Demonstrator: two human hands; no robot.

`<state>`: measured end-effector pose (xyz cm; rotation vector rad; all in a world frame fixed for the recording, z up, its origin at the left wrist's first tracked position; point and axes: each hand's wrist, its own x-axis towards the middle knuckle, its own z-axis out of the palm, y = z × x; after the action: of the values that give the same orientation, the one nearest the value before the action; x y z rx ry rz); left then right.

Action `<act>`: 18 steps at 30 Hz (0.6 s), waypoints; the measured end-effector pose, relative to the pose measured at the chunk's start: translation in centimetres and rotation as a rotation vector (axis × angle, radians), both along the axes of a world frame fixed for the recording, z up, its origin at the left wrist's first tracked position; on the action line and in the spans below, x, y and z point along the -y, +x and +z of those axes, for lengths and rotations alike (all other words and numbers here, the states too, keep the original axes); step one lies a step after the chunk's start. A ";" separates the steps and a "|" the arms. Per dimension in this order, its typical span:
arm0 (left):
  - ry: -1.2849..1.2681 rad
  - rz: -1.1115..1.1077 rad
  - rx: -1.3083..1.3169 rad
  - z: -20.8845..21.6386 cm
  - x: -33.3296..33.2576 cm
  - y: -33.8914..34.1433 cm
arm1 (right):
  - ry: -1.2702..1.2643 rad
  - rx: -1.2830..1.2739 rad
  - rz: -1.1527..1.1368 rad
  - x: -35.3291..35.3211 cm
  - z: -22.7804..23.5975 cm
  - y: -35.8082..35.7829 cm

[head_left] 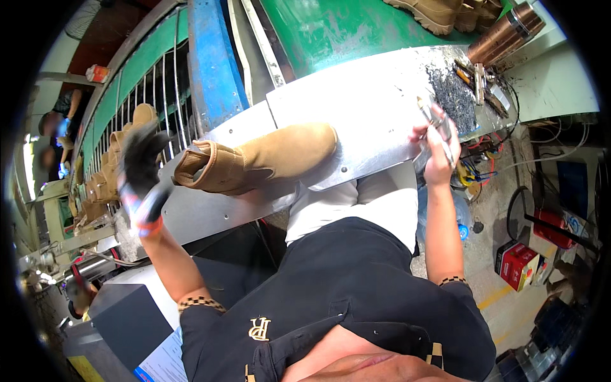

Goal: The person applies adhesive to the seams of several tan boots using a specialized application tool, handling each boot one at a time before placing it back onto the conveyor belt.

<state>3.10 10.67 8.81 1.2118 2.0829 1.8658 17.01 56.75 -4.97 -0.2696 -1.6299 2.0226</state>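
My left hand (143,162), dark-gloved and blurred, spreads open, apparently empty, beside the opening of the tan boot (273,156); my right hand (438,149) curls around a slim tool (424,108) beyond its toe. The boot rests on the metal table (372,95); a copper flask (506,35) is well to its right.

From my remote seat I count one boot (286,153) near the dial's centre and two hands: the left hand (141,169) at nine o'clock, the right hand (438,153) at two with at least one tool (443,130). At one o'clock I make out at least two other boots (434,14); the boots in a row (100,181) at nine are several, too blurred to number. I get one flask (506,37) at two, one bottle (453,207) at three, one carton (517,264) at four, one fan (81,24) at ten.
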 end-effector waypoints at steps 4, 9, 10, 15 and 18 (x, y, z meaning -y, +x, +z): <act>-0.785 0.033 0.119 1.3 -3.9 0.2 | 0.001 0.049 -0.106 -2.0 -0.6 -3.2; -0.544 0.286 0.221 -0.3 -6.1 1.3 | 0.011 -0.048 -0.093 -2.3 -1.6 -2.8; -0.454 0.311 0.251 -0.8 -7.2 1.2 | 0.016 -0.040 -0.095 -2.4 -1.4 -2.6; 0.018 0.300 0.473 -5.1 -15.9 -5.5 | -0.012 -0.032 -0.052 -2.0 -1.5 -3.0; -0.138 0.123 -0.124 -5.9 -29.0 -13.7 | -0.008 -0.044 -0.074 -2.8 -1.5 -2.9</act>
<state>-10.58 39.62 2.95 1.2219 2.3581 1.6991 14.10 59.54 -6.50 -0.2813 -1.5630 1.9664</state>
